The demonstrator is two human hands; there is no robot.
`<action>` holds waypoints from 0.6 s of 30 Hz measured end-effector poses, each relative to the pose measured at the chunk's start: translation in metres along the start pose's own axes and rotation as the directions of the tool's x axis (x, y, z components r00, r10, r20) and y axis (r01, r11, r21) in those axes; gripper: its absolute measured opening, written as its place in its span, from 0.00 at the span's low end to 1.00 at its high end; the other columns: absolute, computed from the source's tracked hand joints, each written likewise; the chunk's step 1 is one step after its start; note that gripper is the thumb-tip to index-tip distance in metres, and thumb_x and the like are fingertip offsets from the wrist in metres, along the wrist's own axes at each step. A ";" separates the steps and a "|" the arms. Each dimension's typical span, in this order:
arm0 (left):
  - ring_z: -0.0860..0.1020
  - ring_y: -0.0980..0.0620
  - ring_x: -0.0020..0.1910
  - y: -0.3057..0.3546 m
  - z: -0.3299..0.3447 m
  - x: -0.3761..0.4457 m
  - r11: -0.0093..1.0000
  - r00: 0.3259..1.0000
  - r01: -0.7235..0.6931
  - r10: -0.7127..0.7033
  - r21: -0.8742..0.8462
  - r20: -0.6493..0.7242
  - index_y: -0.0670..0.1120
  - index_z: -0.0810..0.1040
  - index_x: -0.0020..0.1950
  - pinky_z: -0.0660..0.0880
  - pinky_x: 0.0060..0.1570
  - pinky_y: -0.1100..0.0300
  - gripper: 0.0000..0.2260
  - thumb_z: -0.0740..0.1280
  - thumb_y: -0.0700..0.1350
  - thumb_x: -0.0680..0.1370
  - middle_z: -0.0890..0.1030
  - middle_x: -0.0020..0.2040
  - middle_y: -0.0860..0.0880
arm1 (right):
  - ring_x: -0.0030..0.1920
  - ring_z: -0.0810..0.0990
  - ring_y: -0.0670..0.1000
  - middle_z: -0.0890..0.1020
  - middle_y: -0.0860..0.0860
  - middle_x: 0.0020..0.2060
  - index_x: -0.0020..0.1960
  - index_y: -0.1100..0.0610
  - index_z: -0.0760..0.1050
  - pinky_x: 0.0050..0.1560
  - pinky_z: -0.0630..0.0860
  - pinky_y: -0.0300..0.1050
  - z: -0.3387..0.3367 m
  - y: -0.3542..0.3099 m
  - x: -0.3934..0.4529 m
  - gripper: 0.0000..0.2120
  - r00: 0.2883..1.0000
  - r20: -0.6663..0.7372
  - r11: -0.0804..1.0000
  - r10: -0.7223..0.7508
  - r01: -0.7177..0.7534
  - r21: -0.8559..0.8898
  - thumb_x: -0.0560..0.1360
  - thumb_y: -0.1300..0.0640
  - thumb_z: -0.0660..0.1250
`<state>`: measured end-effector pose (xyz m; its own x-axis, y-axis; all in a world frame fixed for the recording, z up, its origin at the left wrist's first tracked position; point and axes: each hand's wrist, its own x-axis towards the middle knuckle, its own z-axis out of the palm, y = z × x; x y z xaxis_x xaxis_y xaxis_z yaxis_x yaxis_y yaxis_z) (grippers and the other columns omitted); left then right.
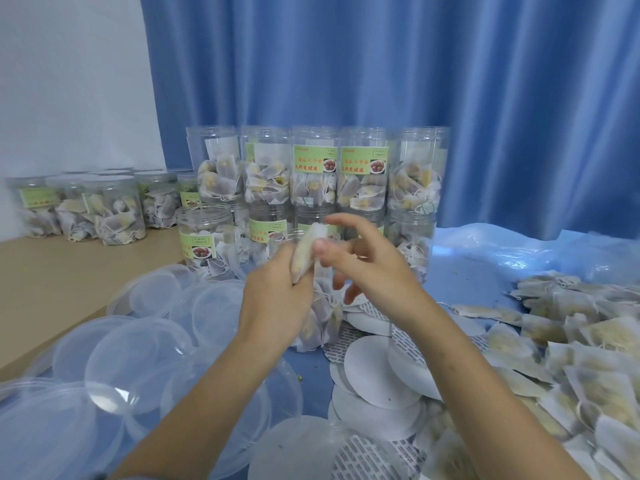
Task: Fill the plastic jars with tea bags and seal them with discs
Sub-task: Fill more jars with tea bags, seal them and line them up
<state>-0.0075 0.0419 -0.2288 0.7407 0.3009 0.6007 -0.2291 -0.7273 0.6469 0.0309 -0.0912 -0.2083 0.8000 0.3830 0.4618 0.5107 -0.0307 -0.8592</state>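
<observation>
blue-covered table (485, 258), perhaps plastic-sheeted

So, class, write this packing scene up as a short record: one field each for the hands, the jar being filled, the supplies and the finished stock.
left hand: grips a tea bag above the jar
right hand: fingers spread, thumb against that tea bag
jar being filled: clear, part full, mostly hidden behind the hands
sealing discs: white, loose, near centre
clear lids: piled at left
loose tea bags: heaped at right
filled jars: stacked in two tiers behind
</observation>
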 end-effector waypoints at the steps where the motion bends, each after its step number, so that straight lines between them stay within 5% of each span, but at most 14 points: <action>1: 0.73 0.51 0.34 0.000 0.001 -0.001 0.999 0.999 -0.026 0.025 0.032 0.020 0.48 0.73 0.43 0.65 0.30 0.65 0.05 0.61 0.42 0.79 0.74 0.32 0.52 | 0.33 0.79 0.45 0.80 0.48 0.36 0.56 0.42 0.75 0.30 0.75 0.39 0.003 0.000 0.000 0.16 1.000 0.026 1.000 -0.006 0.006 -0.004 0.70 0.46 0.73; 4: 0.70 0.55 0.33 0.000 0.002 -0.002 0.996 0.998 -0.065 0.063 0.060 0.027 0.50 0.71 0.45 0.63 0.29 0.63 0.05 0.62 0.39 0.77 0.71 0.32 0.55 | 0.32 0.77 0.46 0.77 0.48 0.32 0.46 0.47 0.79 0.31 0.75 0.38 0.008 0.002 0.001 0.07 0.998 -0.036 0.998 -0.055 0.055 -0.004 0.71 0.57 0.73; 6: 0.72 0.59 0.32 -0.001 0.003 -0.002 1.000 1.000 -0.011 0.011 -0.015 0.007 0.51 0.69 0.47 0.65 0.31 0.69 0.05 0.63 0.41 0.78 0.71 0.30 0.54 | 0.31 0.78 0.44 0.78 0.47 0.32 0.43 0.46 0.78 0.34 0.77 0.40 0.010 0.004 0.005 0.10 0.959 -0.258 0.992 -0.120 0.126 0.007 0.71 0.60 0.73; 9: 0.72 0.61 0.34 -0.003 0.005 -0.001 0.990 0.994 0.105 -0.107 -0.089 -0.022 0.50 0.66 0.51 0.64 0.32 0.71 0.08 0.64 0.43 0.77 0.74 0.33 0.54 | 0.35 0.78 0.39 0.78 0.43 0.36 0.46 0.45 0.70 0.38 0.74 0.31 0.015 -0.005 0.022 0.14 0.751 -0.594 0.954 -0.289 0.276 -0.115 0.71 0.59 0.73; 10: 0.72 0.61 0.35 -0.005 0.006 -0.001 0.989 0.992 0.118 -0.121 -0.091 -0.023 0.49 0.66 0.52 0.65 0.33 0.69 0.09 0.65 0.43 0.77 0.74 0.34 0.54 | 0.38 0.78 0.38 0.78 0.43 0.39 0.48 0.47 0.69 0.39 0.73 0.29 0.017 -0.010 0.028 0.14 0.761 -0.556 0.943 -0.333 0.268 -0.198 0.71 0.59 0.72; 11: 0.72 0.61 0.35 -0.007 0.006 -0.002 0.988 0.992 0.124 -0.126 -0.090 -0.021 0.49 0.66 0.52 0.65 0.34 0.67 0.09 0.65 0.42 0.76 0.74 0.34 0.54 | 0.44 0.79 0.40 0.80 0.44 0.43 0.52 0.49 0.71 0.44 0.73 0.31 0.017 -0.011 0.036 0.12 0.843 -0.413 0.913 -0.344 0.198 -0.356 0.73 0.57 0.71; 12: 0.72 0.58 0.36 -0.008 0.007 -0.002 0.987 0.991 0.131 -0.133 -0.089 -0.012 0.48 0.66 0.51 0.66 0.34 0.64 0.10 0.65 0.42 0.75 0.74 0.35 0.54 | 0.54 0.78 0.45 0.80 0.47 0.50 0.56 0.51 0.74 0.53 0.73 0.37 0.018 -0.011 0.042 0.11 0.953 -0.176 0.820 -0.247 0.109 -0.561 0.75 0.51 0.69; 14: 0.73 0.52 0.38 -0.010 0.008 -0.003 0.987 0.989 0.148 -0.147 -0.069 0.013 0.47 0.66 0.51 0.66 0.35 0.57 0.10 0.66 0.42 0.74 0.74 0.36 0.53 | 0.70 0.64 0.56 0.75 0.53 0.58 0.64 0.48 0.75 0.68 0.62 0.52 0.014 -0.008 0.043 0.20 0.984 0.148 0.626 0.101 0.052 -0.778 0.77 0.40 0.58; 16: 0.73 0.50 0.39 -0.011 0.010 -0.003 0.987 0.988 0.152 -0.152 -0.048 0.023 0.48 0.66 0.50 0.66 0.37 0.57 0.10 0.66 0.42 0.74 0.74 0.36 0.54 | 0.72 0.60 0.58 0.72 0.53 0.58 0.68 0.45 0.71 0.70 0.58 0.54 0.004 -0.008 0.033 0.21 0.981 0.160 0.693 0.110 0.040 -0.719 0.78 0.40 0.54; 18: 0.73 0.50 0.39 -0.012 0.012 -0.004 0.988 0.989 0.147 -0.146 -0.048 0.016 0.49 0.66 0.49 0.65 0.38 0.57 0.10 0.67 0.42 0.74 0.74 0.36 0.55 | 0.70 0.64 0.54 0.70 0.52 0.67 0.71 0.47 0.66 0.68 0.59 0.46 -0.012 -0.007 0.017 0.23 0.996 0.034 0.729 -0.077 0.079 -0.680 0.78 0.44 0.60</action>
<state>-0.0001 0.0415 -0.2444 0.7761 0.3943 0.4921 -0.1482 -0.6445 0.7501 0.0441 -0.0953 -0.1916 0.7473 0.4151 0.5189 0.6497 -0.6202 -0.4396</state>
